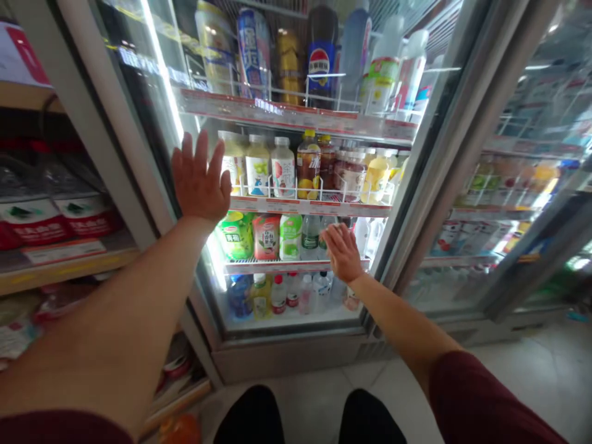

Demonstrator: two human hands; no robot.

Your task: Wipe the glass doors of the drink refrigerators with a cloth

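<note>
In front of a glass-fronted drinks fridge (296, 345), my left hand (201, 182) is raised with its fingers spread, near the left side of the pane. It holds nothing. My right hand (343, 251) reaches toward the lower right of the same glass, fingers stretched out, also without anything in it. I cannot tell whether either palm touches the pane. Behind the glass, between the hands, stand a white-capped bottle (283, 168) and a yellow-capped tea bottle (308, 165). Below them are a green pouch (235, 237) and a red pouch (267, 237).
Large bottles, among them a Pepsi bottle (321, 58), fill the fridge's top shelf. Small bottles (278, 295) stand at its bottom. A second glass door (513, 203) is at the right. On the left, a wooden-edged shelf (69, 271) holds red-labelled packs (87, 216).
</note>
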